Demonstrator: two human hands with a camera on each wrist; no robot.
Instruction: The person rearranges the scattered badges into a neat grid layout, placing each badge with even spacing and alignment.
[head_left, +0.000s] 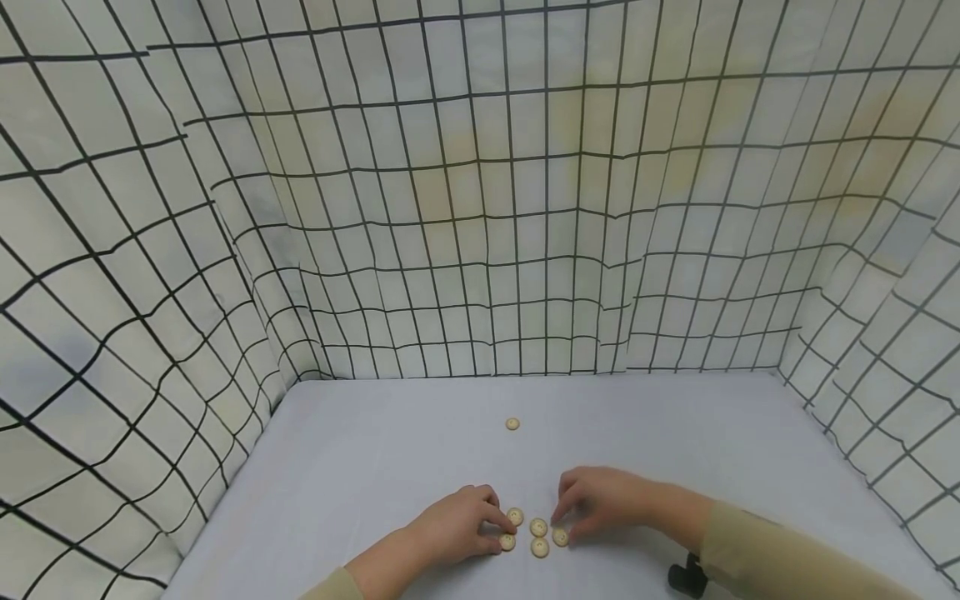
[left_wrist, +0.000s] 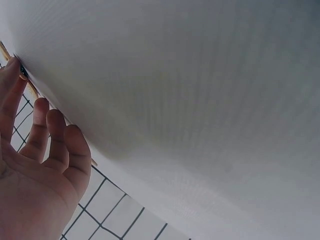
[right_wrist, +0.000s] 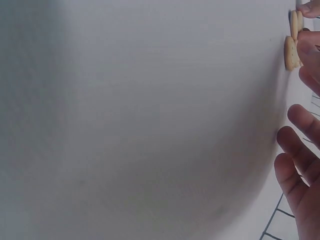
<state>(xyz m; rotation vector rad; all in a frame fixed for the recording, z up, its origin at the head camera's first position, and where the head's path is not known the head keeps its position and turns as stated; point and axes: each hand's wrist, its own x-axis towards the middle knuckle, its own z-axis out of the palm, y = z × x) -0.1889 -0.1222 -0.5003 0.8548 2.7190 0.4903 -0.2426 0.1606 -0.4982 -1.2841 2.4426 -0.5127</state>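
Several round, pale biscuits lie on the white tabletop between the two hands in the head view. My left hand [head_left: 459,525] pinches the near left biscuit [head_left: 507,543] between thumb and forefinger, with another biscuit [head_left: 514,517] just beyond the fingertips. Coming from the right, my right hand [head_left: 609,500] holds a biscuit [head_left: 560,537] at its edges by thumb and forefinger. Between them, one biscuit [head_left: 538,527] sits right behind another biscuit [head_left: 540,547]. The right wrist view catches a biscuit [right_wrist: 290,52] side-on by the fingertips; the other fingers spread loosely.
A lone biscuit [head_left: 512,423] lies farther back on the white table [head_left: 375,433]. Pale cloth walls with a dark grid [head_left: 487,250] rise behind the table and along both sides. A small black device [head_left: 687,577] hangs under the right wrist.
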